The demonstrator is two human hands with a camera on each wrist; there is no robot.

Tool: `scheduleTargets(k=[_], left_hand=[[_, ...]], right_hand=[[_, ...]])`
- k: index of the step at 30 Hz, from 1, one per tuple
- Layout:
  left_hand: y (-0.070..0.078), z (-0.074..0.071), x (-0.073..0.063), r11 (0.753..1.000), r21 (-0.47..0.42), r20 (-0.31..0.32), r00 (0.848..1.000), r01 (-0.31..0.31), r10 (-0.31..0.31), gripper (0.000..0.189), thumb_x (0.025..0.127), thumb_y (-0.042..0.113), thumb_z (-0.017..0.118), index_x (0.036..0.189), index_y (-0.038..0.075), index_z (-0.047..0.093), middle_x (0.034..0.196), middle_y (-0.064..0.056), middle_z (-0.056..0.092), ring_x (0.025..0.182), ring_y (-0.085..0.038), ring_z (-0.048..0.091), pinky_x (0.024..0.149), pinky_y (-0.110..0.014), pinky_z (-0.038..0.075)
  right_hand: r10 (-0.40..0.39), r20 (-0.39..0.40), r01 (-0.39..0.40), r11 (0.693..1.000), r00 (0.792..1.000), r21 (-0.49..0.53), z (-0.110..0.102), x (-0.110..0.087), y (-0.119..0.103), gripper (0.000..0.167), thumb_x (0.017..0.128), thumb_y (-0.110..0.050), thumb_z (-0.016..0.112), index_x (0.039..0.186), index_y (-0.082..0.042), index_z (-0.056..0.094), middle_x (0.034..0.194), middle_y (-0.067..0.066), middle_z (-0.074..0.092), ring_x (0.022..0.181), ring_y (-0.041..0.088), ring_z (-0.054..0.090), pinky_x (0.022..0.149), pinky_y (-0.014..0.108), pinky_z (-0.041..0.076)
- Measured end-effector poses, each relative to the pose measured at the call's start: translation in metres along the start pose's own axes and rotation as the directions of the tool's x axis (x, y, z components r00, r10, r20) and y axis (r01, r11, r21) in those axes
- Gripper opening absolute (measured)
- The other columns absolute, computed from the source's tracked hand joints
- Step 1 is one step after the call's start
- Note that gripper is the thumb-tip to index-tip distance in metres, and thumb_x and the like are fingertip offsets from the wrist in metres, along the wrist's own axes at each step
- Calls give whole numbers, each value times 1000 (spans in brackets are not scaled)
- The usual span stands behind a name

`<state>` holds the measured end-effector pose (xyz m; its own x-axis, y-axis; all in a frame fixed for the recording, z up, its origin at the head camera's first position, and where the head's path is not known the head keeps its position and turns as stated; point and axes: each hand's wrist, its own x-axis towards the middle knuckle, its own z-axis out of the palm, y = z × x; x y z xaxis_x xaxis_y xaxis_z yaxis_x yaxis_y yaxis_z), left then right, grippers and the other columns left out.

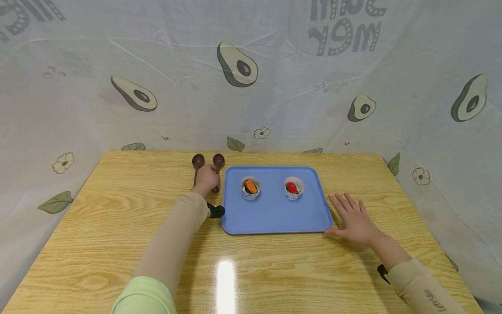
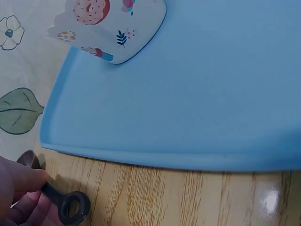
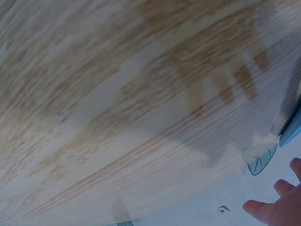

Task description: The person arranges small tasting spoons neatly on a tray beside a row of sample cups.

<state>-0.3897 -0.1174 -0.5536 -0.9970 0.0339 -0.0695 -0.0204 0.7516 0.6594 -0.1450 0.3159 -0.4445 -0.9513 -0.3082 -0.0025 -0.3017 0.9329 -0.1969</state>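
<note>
Clearly, the left hand (image 1: 206,178) pinches a dark brown spoon with a round bowl and a ring-ended handle (image 1: 218,160) between thumb and fingers. This spoon is at the far side of the light wood-grain table (image 1: 117,226), just left of the smooth blue rectangular tray (image 1: 268,218); whether it is lifted, I cannot tell. A second dark brown round-bowled spoon (image 1: 198,161) lies close on the hand's other side, its handle partly hidden by the hand.

The tray's raised rim stands right beside the held spoon, and the black device worn at the left wrist (image 1: 216,211) overlaps the tray's left edge in the head view. Inside the tray, two white printed cups with scalloped rims stand apart: the left cup (image 1: 250,197) holds an orange-and-black sushi-shaped piece (image 1: 251,186), the right cup (image 1: 292,197) a red-topped one (image 1: 292,188).

The right hand (image 1: 354,222) holds nothing, its fingers spread wide beside the tray's near right corner; I cannot tell whether the thumb touches it. Behind the table hangs pale cloth printed with avocados, leaves and flowers (image 1: 176,52).
</note>
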Motion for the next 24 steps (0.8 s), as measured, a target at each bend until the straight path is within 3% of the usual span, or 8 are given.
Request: scheduleTargets(k=[5,10,13,14,17,20,21,24], left_hand=[[5,-10,-12,993,-111,10,999,35,-34,37,84,20,63,118,5,62,116,-10,64,106,-26,59,87,-32,50],[-27,16,16,994,-101,-64,996,49,-56,32,83,18,64,112,4,64,112,-14,64,102,-31,58,75,-34,51],[-48,31,32,996,-92,-136,990,17,-29,29,80,16,65,106,5,66,107,-13,66,95,-30,59,69,-31,50],[-39,23,20,994,-106,-128,991,11,-25,28,80,16,65,107,5,66,107,-12,66,96,-29,59,70,-30,50],[-32,15,9,986,-163,-154,988,-21,-5,25,77,14,67,101,6,69,97,-8,69,84,-22,61,62,-26,49],[8,-18,-31,972,-233,-79,996,23,-43,27,80,12,65,104,2,67,99,-11,69,86,-22,63,65,-26,51],[12,-20,-31,968,-249,-72,996,42,-62,27,80,11,65,105,0,67,99,-13,69,86,-23,63,63,-26,52],[53,-53,-71,950,-286,26,992,125,-123,34,87,7,58,118,-8,58,112,-21,64,99,-28,62,68,-24,52]], right_hand=[[0,36,0,1000,999,7,2,3,-1,96,76,-56,67,145,-2,28,149,26,27,135,49,21,100,75,17],[5,72,-6,1000,997,24,5,4,-2,94,79,-56,64,146,-1,26,150,26,25,136,47,22,101,73,16],[5,77,-8,999,997,36,6,4,-3,92,81,-55,62,146,-1,26,150,25,25,137,46,22,102,72,16],[4,75,-7,999,997,40,7,4,-3,91,82,-55,62,146,0,26,150,25,25,137,46,23,102,72,16],[2,68,-5,999,998,47,8,4,-3,89,83,-53,62,145,0,28,150,25,26,137,45,23,102,72,17],[2,76,-6,999,997,49,9,5,-4,85,84,-52,60,145,-2,30,150,24,27,137,45,23,102,72,17],[4,81,-8,999,997,49,9,5,-4,83,85,-52,59,145,-2,31,150,23,28,137,45,23,102,72,16],[10,99,-14,999,995,48,10,7,-5,78,87,-51,57,145,-4,32,151,21,28,138,45,23,103,72,15]])
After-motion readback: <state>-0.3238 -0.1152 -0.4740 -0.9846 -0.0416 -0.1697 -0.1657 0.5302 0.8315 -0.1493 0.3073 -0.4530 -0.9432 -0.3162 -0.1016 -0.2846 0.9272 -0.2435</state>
